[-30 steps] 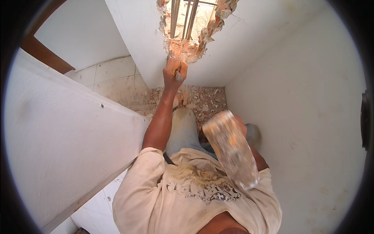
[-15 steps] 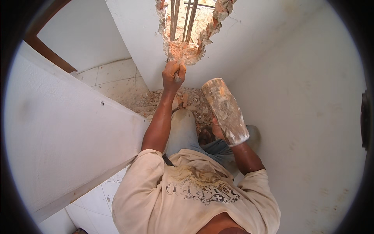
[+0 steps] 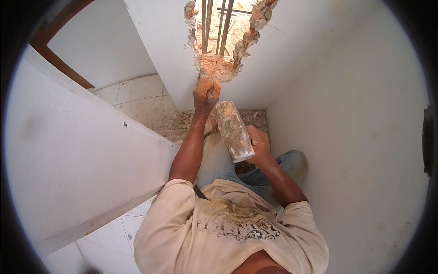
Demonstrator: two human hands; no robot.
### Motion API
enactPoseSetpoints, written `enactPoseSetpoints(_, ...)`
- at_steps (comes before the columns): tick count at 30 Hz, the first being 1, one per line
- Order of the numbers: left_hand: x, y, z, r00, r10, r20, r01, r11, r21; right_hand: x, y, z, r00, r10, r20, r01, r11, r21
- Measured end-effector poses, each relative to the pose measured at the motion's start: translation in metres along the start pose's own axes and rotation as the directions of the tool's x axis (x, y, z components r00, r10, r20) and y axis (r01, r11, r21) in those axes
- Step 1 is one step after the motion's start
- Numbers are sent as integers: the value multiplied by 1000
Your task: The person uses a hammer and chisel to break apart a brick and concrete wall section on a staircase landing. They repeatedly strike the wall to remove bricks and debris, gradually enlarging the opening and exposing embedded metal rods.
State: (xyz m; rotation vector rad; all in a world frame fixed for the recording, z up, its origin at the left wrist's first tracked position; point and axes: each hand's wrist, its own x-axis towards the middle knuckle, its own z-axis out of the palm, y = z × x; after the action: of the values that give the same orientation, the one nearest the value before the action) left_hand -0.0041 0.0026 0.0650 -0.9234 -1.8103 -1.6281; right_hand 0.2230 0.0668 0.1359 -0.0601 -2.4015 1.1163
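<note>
My left hand (image 3: 203,93) is closed around a metal chisel (image 3: 210,97), its blunt end showing below my fist. The fist sits against the lower edge of a jagged hole (image 3: 218,67) broken through the white wall; where the chisel's tip meets the wall is hidden. In my right hand (image 3: 259,145) is a hammer (image 3: 233,132) with a big, worn, dusty block head. Its head hangs just below and to the right of the chisel's end, apart from it. The handle is mostly hidden by the head and my fingers.
Upright steel rods (image 3: 223,27) stand inside the hole. Broken rubble (image 3: 255,118) lies on the floor at the wall's foot. A white wall (image 3: 356,137) rises close on my right, and a white partition (image 3: 91,146) on my left. Tiled floor (image 3: 141,93) extends at the far left.
The hammer has swung left and slightly up toward the chisel's end, with my right hand now showing beside its head. My left hand keeps its grip at the hole's lower edge.
</note>
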Motion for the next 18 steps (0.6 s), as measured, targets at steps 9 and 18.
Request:
enactPoseSetpoints(9, -4, 0, -5, 1000, -15, 11, 16, 999, -45, 22, 20, 7, 980, -184, 77, 182, 983, 34)
enactPoseSetpoints(18, -14, 16, -7, 997, 73, 2, -73, 996, -45, -48, 73, -9, 963, 239, -128, -226, 968, 107)
